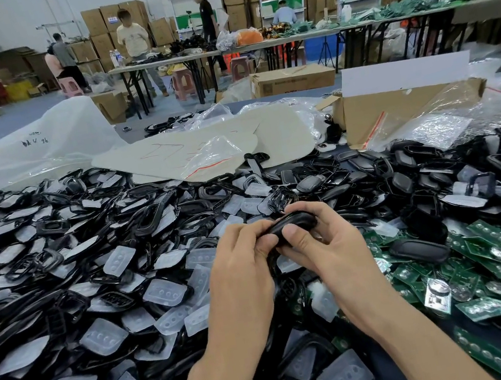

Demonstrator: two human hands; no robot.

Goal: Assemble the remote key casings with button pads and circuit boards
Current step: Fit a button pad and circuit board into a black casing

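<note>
Both of my hands hold one black remote key casing (pixel 293 223) just above the heap, in the middle of the view. My left hand (pixel 243 268) grips its left end with curled fingers, thumb on the near side. My right hand (pixel 325 243) grips its right end, thumb pressed on the near face. My fingers hide most of the casing. Translucent button pads (pixel 103 341) and black casing frames (pixel 147 221) cover the table to the left. Green circuit boards (pixel 499 280) lie piled at the right. A closed black casing (pixel 419 250) rests on the boards.
A cardboard box (pixel 396 110) with plastic bags stands at the back right. Beige sheets (pixel 201 148) and a large white bag (pixel 46 142) lie at the back. Several people work at folding tables (pixel 283 40) far behind, before stacked cartons.
</note>
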